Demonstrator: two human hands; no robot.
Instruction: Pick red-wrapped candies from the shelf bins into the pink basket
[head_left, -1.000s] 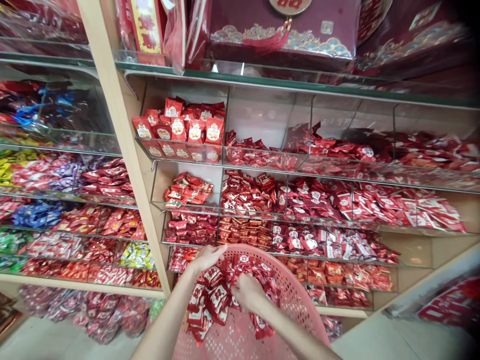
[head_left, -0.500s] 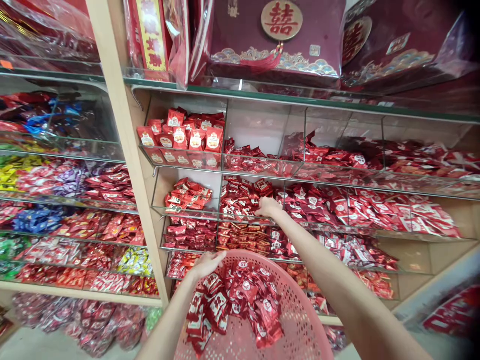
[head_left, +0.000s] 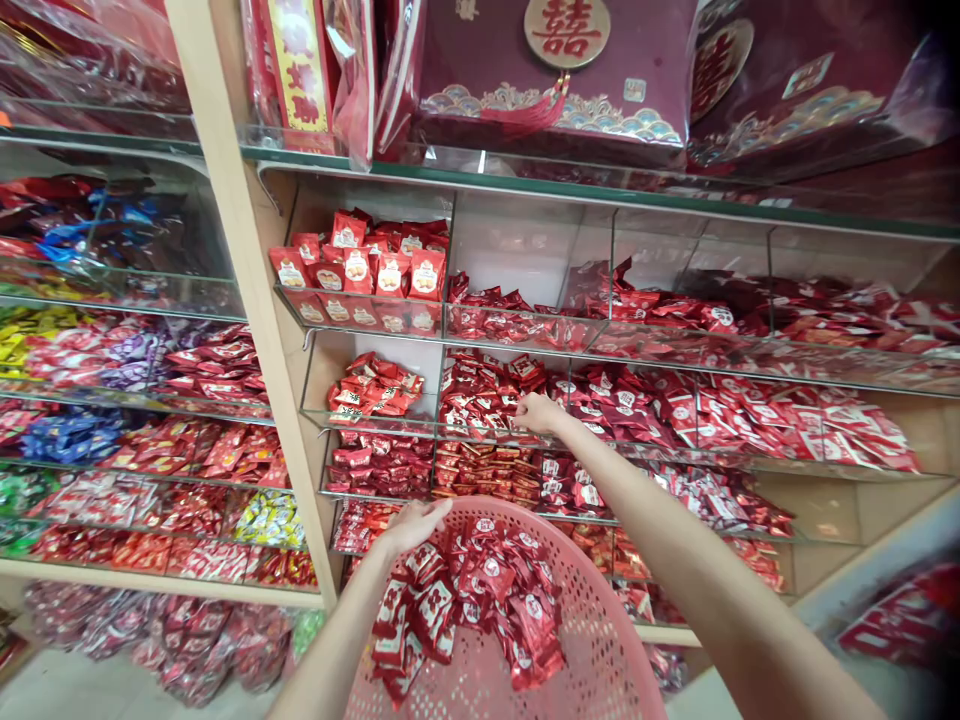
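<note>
Left fingers (head_left: pixel 433 514) grasp pink basket (head_left: pixel 600 630); red packets (head_left: pixel 478 392) lie beside curled right fingers (head_left: pixel 526 411); whether holding, cannot tell.

The right hand (head_left: pixel 537 413) has left the pink basket (head_left: pixel 600 625) for the shelved red packets (head_left: pixel 476 400), apparently touching them.

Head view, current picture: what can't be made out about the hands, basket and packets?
All in the head view:
Right hand: fingertips hidden by the hand itself; whether they hold anything can't be told.
Left hand: most fingers hidden behind the hand.
Basket: near side cut off by the bottom edge.
Packets in the basket: fine print too small.
</note>
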